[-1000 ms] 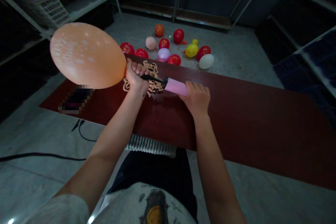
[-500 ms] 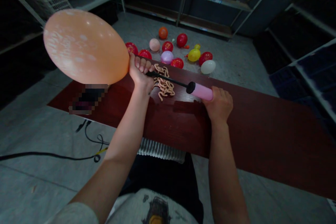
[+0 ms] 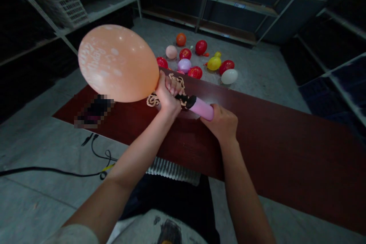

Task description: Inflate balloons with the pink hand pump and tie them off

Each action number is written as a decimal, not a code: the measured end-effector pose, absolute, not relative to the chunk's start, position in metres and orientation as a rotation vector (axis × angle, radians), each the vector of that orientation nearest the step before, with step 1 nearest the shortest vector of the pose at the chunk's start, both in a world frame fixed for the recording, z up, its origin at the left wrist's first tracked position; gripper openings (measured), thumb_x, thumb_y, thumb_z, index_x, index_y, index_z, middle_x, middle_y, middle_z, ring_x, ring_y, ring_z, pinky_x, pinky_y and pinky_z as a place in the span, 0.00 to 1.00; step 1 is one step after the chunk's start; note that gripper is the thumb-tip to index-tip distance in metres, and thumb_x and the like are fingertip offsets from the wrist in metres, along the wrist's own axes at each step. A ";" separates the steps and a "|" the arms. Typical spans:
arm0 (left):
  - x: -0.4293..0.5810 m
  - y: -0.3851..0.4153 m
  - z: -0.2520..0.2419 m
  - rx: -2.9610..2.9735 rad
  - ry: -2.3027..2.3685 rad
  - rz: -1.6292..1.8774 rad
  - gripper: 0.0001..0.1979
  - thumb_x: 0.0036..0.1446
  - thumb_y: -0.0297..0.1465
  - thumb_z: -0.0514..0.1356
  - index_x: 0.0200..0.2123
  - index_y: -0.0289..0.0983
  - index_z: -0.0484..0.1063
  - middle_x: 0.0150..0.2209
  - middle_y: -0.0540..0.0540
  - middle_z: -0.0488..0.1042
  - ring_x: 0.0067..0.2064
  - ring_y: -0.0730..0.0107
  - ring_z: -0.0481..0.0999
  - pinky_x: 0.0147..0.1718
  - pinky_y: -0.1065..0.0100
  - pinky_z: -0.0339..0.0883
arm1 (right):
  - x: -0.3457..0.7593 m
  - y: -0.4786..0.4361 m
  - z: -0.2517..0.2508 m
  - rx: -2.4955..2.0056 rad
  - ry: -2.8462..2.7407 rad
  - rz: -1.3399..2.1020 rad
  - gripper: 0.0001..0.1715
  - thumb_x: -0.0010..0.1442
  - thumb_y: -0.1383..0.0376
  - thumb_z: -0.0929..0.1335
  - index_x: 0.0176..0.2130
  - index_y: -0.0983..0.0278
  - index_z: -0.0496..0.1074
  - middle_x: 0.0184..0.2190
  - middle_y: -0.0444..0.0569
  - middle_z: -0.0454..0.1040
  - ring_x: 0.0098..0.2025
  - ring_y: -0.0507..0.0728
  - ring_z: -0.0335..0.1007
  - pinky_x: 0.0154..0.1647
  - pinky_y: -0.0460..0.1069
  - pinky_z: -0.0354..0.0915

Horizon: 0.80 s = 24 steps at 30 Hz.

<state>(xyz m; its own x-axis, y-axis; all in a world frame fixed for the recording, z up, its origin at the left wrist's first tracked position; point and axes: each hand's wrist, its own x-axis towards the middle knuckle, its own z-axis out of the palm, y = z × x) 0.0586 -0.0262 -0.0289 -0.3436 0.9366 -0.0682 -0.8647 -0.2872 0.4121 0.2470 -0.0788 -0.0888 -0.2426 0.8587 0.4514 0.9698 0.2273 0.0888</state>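
A large peach balloon [image 3: 117, 63] with pale printing is inflated above the dark red table [image 3: 286, 141]. My left hand [image 3: 167, 97] is closed round the balloon's neck where it meets the nozzle of a pink hand pump [image 3: 200, 107]. My right hand [image 3: 221, 124] grips the pump's pink barrel, which is pushed in close to the left hand. A heap of uninflated peach balloons [image 3: 171, 87] lies on the table just behind and beside my left hand.
Several inflated balloons [image 3: 200, 63], red, yellow, white, pink and orange, lie on the concrete floor beyond the table. Metal shelving lines the walls, with a plastic crate [image 3: 64, 5] on the left shelf. A black cable [image 3: 57, 169] runs across the floor at left. A blurred dark object [image 3: 93, 111] lies on the table.
My right hand pulled the pump barrel out to the right, then pushed it back in toward my left hand. The balloon shifted right with the camera view.
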 end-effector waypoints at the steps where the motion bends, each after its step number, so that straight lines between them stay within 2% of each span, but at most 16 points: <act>1: 0.065 -0.030 -0.028 0.215 0.470 1.868 0.34 0.72 0.46 0.53 0.17 0.39 0.44 0.13 0.57 0.41 0.13 0.79 0.42 0.13 0.72 0.44 | 0.245 -0.080 -0.089 -1.695 -2.199 -0.499 0.22 0.56 0.52 0.69 0.43 0.66 0.74 0.32 0.52 0.79 0.30 0.58 0.71 0.31 0.50 0.52; 6: 0.072 -0.033 -0.029 0.236 0.493 1.804 0.34 0.70 0.47 0.56 0.17 0.38 0.45 0.13 0.57 0.42 0.13 0.79 0.44 0.13 0.72 0.46 | 0.243 -0.082 -0.088 -1.691 -2.152 -0.448 0.20 0.56 0.54 0.70 0.43 0.65 0.75 0.33 0.51 0.80 0.30 0.58 0.72 0.31 0.50 0.51; 11: 0.062 -0.021 -0.033 0.205 0.515 1.813 0.34 0.70 0.43 0.57 0.16 0.39 0.44 0.13 0.57 0.42 0.13 0.78 0.43 0.14 0.69 0.46 | 0.240 -0.081 -0.081 -1.660 -2.139 -0.475 0.18 0.59 0.53 0.68 0.41 0.64 0.75 0.32 0.52 0.79 0.32 0.58 0.71 0.31 0.51 0.51; 16: 0.055 -0.012 -0.030 0.233 0.559 1.838 0.34 0.69 0.43 0.59 0.17 0.39 0.44 0.13 0.56 0.43 0.13 0.78 0.44 0.15 0.69 0.47 | 0.236 -0.078 -0.080 -1.653 -2.108 -0.496 0.20 0.62 0.53 0.67 0.47 0.64 0.74 0.35 0.53 0.79 0.35 0.59 0.71 0.34 0.51 0.52; 24: 0.028 -0.009 -0.034 0.169 0.486 1.916 0.29 0.73 0.36 0.53 0.18 0.39 0.47 0.13 0.56 0.45 0.13 0.78 0.46 0.15 0.70 0.48 | 0.259 -0.073 -0.085 -1.749 -2.106 -0.530 0.18 0.63 0.57 0.68 0.49 0.63 0.74 0.39 0.54 0.79 0.41 0.63 0.70 0.41 0.54 0.53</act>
<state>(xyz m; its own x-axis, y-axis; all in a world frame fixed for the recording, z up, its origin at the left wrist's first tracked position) 0.0275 -0.0087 -0.0339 -0.3914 0.9138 -0.1087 -0.8552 -0.3176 0.4096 0.2592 -0.0727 -0.0849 -0.1754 0.8527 0.4920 0.9840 0.1672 0.0611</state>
